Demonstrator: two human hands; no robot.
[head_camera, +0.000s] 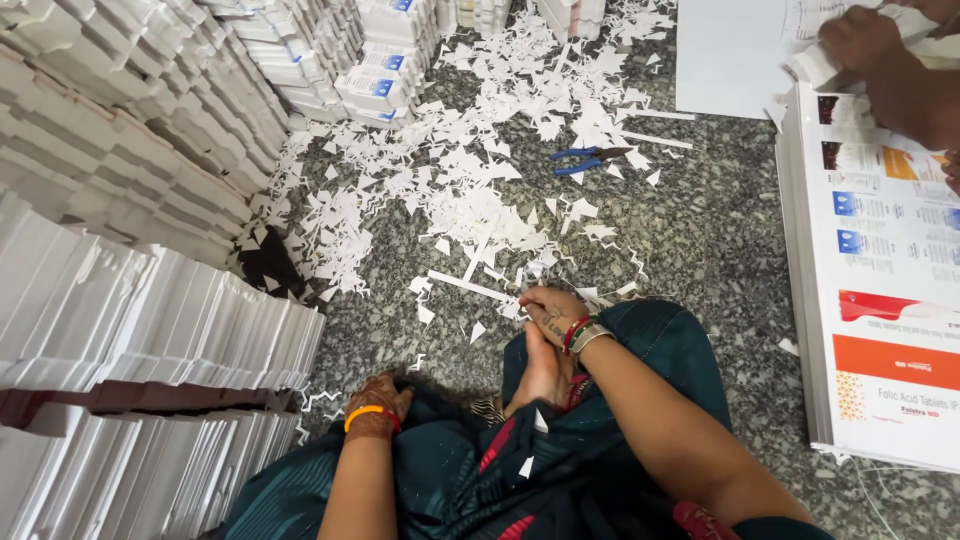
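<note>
Right hand (548, 318) on bare foot (543, 368), toes pointing toward paper scraps (470, 200).

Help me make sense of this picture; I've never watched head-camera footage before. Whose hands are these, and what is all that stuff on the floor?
The camera sits on a seated person's head, looking down. Their left hand rests on dark teal clothing; their right hand rests on their foot. Neither holds anything. White paper scraps and blue-handled scissors lie on the speckled stone floor. Stacks of flat white cartons stand left, printed sheets right. Top right, another person's hand handles paper.
</note>
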